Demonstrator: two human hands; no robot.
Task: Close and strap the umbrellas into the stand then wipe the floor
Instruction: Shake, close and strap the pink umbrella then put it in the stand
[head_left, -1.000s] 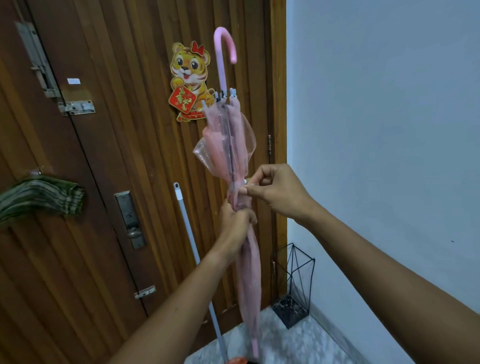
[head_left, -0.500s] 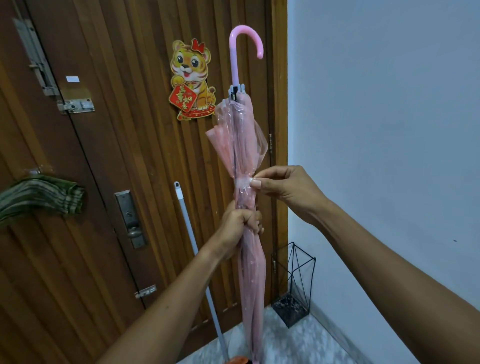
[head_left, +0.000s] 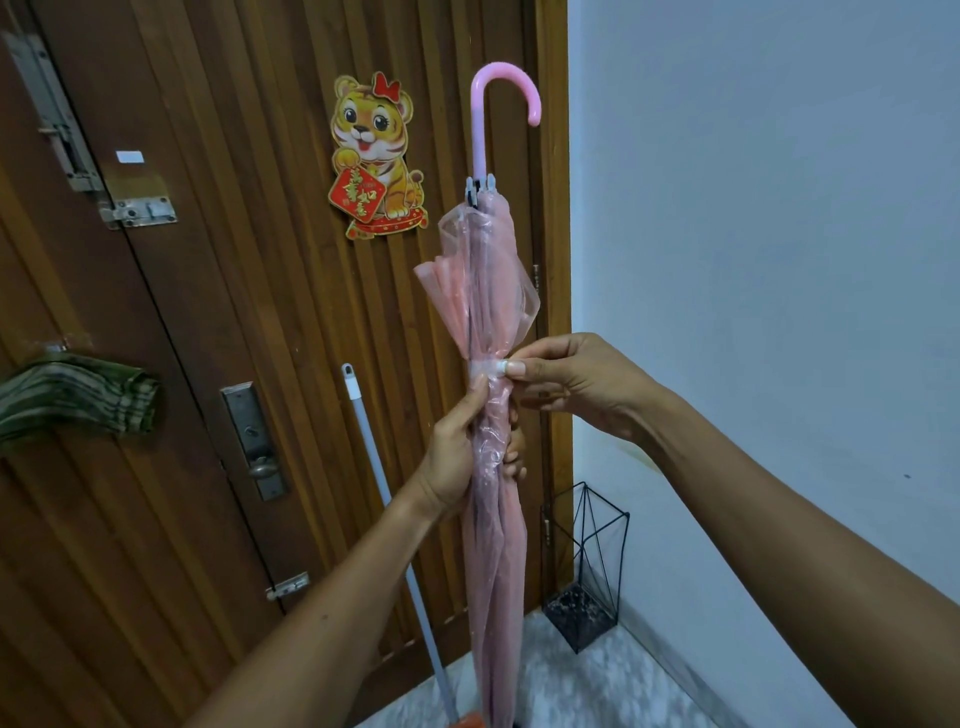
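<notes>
A folded pink see-through umbrella (head_left: 483, 291) stands upright before me, its hooked pink handle at the top and its tip near the floor. My left hand (head_left: 462, 452) is wrapped around the folded canopy at mid-height. Just above it, my right hand (head_left: 566, 379) pinches the white strap (head_left: 485, 368) that circles the canopy, thumb and fingertip pressed on its end. The black wire umbrella stand (head_left: 592, 571) sits on the floor in the corner to the right, with no umbrella in it. A mop handle (head_left: 379, 483) leans on the door to the left of the umbrella.
A brown wooden door (head_left: 249, 312) with a tiger sticker (head_left: 376, 156), a lever lock (head_left: 254, 441) and bolts fills the left. A green striped cloth (head_left: 72, 400) hangs at the far left. A pale wall (head_left: 753, 234) is on the right, marble floor (head_left: 571, 680) below.
The umbrella has turned so its hook points right and has shifted rightward. The strap now lies wrapped around the canopy, with my right hand pressing its end. My left hand keeps its grip.
</notes>
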